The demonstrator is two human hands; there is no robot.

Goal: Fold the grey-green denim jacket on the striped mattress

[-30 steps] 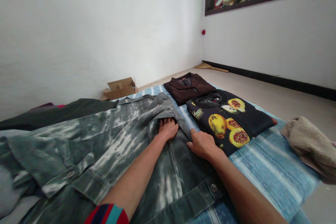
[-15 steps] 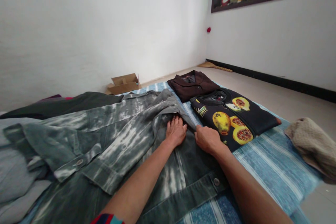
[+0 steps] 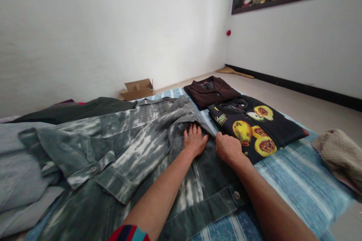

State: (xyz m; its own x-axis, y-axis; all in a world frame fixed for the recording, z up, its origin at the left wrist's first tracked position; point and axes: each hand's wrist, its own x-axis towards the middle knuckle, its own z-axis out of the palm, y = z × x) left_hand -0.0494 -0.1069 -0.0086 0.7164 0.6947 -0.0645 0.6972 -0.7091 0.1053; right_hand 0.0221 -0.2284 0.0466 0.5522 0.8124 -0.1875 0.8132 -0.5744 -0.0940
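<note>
Denim jacket (image 3: 135, 158), one, covers the striped mat's (image 3: 288, 180) left side; left hand (image 3: 194, 141) flat, fingers released, right hand (image 3: 228, 148) clenched on its edge. Two folded shirts (image 3: 254, 128) beyond; white walls.

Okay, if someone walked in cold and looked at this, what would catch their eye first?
Probably the black shirt with the yellow fruit print, folded on the striped blue mat right of centre, with a folded brown shirt behind it. Next, the big grey-green tie-dye denim jacket spread across the foreground, with the left hand flat on it and the right hand at its edge.
</note>
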